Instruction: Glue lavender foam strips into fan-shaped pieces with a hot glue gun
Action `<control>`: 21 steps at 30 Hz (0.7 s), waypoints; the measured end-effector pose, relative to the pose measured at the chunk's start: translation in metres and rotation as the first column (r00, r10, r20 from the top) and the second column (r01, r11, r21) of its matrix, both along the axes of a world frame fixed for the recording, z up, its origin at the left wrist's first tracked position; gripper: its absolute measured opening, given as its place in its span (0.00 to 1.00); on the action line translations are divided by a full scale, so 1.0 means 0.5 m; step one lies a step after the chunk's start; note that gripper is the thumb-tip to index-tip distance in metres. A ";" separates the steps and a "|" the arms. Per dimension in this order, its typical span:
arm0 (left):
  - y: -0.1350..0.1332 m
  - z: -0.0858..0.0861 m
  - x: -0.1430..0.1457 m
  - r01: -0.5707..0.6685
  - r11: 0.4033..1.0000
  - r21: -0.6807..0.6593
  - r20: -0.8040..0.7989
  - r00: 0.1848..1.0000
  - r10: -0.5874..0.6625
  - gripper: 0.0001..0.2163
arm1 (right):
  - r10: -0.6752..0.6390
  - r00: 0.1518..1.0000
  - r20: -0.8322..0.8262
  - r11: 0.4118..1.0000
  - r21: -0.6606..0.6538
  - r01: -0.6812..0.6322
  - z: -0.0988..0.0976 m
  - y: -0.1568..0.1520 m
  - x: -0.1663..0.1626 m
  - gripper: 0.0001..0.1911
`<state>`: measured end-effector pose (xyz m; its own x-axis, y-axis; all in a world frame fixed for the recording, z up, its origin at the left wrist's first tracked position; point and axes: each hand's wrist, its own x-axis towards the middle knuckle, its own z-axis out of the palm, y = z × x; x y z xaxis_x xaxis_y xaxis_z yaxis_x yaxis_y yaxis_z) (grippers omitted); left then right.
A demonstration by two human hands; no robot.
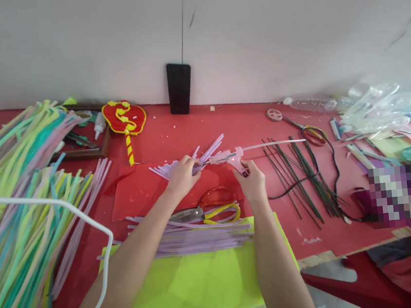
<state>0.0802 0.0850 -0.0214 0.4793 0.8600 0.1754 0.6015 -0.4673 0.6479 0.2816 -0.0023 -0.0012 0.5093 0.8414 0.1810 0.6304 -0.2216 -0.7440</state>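
Observation:
My right hand [251, 181] grips a pink hot glue gun [233, 160] by its handle, and a long clear glue stick [274, 143] sticks out of its back. The nozzle points left, at the fingertips of my left hand [183, 177]. Those fingers are pinched on a small lilac piece that looks like pipe cleaner [196, 169], mostly hidden by the fingers. Cut lilac pipe cleaners [212, 147] fan out on the red table just behind my left hand. Between my forearms lie scissors [221, 213] with a yellow and a red handle, on top of longer lilac pipe cleaners [203, 240].
Bundles of coloured pipe cleaners [28, 251] cover the left side, crossed by a white bar [101, 233]. A red and yellow fan-shaped piece [124, 119] and a phone [180, 88] stand behind. Right are dark green stems [307, 177], red-handled scissors [314, 135], a black cord [333, 160] and another person's sleeve.

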 end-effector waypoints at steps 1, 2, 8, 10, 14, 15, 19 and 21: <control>0.000 0.000 0.000 -0.002 1.000 -0.002 -0.002 1.000 0.002 0.08 | -0.003 1.000 0.001 1.000 0.001 0.003 0.000 0.000 0.001 0.21; 0.000 0.001 0.000 -0.002 1.000 -0.003 -0.005 1.000 0.002 0.08 | -0.006 1.000 0.003 1.000 0.001 0.006 -0.001 -0.001 0.001 0.20; 0.000 0.001 -0.001 0.002 1.000 0.009 -0.002 1.000 -0.002 0.08 | -0.024 1.000 0.014 1.000 0.011 0.024 -0.005 -0.001 0.003 0.21; 0.000 0.000 -0.001 -0.001 1.000 0.009 -0.005 1.000 0.001 0.08 | -0.032 0.999 0.019 0.999 0.016 0.032 -0.006 0.000 0.003 0.21; 0.000 -0.002 0.000 0.000 1.000 0.011 -0.007 1.000 0.000 0.08 | -0.044 0.999 0.024 0.999 0.013 0.044 -0.008 0.002 0.002 0.22; -0.001 -0.001 0.000 0.000 1.000 0.013 -0.009 1.000 0.000 0.08 | -0.048 0.999 0.021 0.999 0.011 0.047 -0.008 0.002 0.002 0.22; -0.001 0.001 0.000 0.001 1.000 0.013 -0.009 1.000 -0.001 0.08 | -0.054 0.999 0.007 0.998 0.015 0.054 -0.010 0.003 0.002 0.21; -0.001 0.001 0.000 0.004 1.000 0.010 -0.006 1.000 -0.004 0.08 | -0.058 0.998 0.004 0.998 0.019 0.058 -0.013 0.003 0.003 0.21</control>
<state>0.0802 0.0843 -0.0209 0.4837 0.8564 0.1806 0.6036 -0.4759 0.6397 0.2830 -0.0008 -0.0074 0.5559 0.8072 0.1985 0.6203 -0.2439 -0.7455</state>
